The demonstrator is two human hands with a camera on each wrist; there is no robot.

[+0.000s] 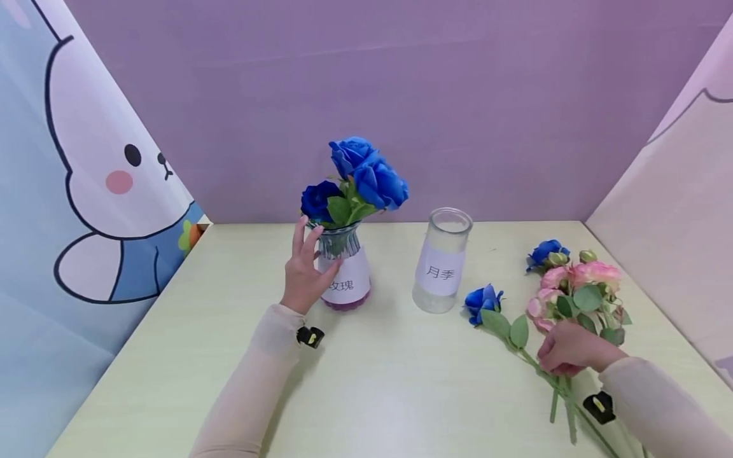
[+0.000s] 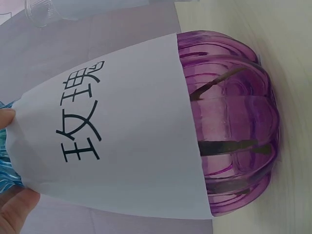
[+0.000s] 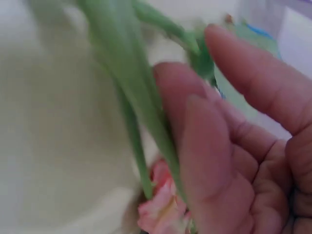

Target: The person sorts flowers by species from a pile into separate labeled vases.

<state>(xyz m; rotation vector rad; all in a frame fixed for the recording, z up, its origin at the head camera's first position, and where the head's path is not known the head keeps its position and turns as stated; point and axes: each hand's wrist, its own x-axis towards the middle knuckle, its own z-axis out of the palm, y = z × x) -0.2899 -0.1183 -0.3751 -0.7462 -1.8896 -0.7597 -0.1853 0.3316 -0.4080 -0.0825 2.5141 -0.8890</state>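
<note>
My left hand [image 1: 307, 273] holds the neck of a vase [image 1: 359, 299] with its thumb and fingers. The vase has a purple ribbed base [image 2: 234, 107], a bluish neck and a white paper label [image 2: 131, 131] with Chinese characters. Several blue roses [image 1: 378, 181] stand in it. At the right, my right hand [image 1: 572, 348] is over crossing green stems [image 3: 129, 63]. In the right wrist view its fingertips are beside a stem, with the thumb apart from the fingers. A blue rose [image 1: 483, 304] lies left of this hand, and pink flowers [image 1: 595, 273] lie beyond it.
A clear glass vase [image 1: 436, 302] with a white label stands right of the purple one. Another blue rose [image 1: 546, 253] lies behind the pink flowers. A purple backdrop [image 1: 487, 114] rises behind the pale table [image 1: 378, 388], with a cartoon-printed cloth [image 1: 86, 159] at the left.
</note>
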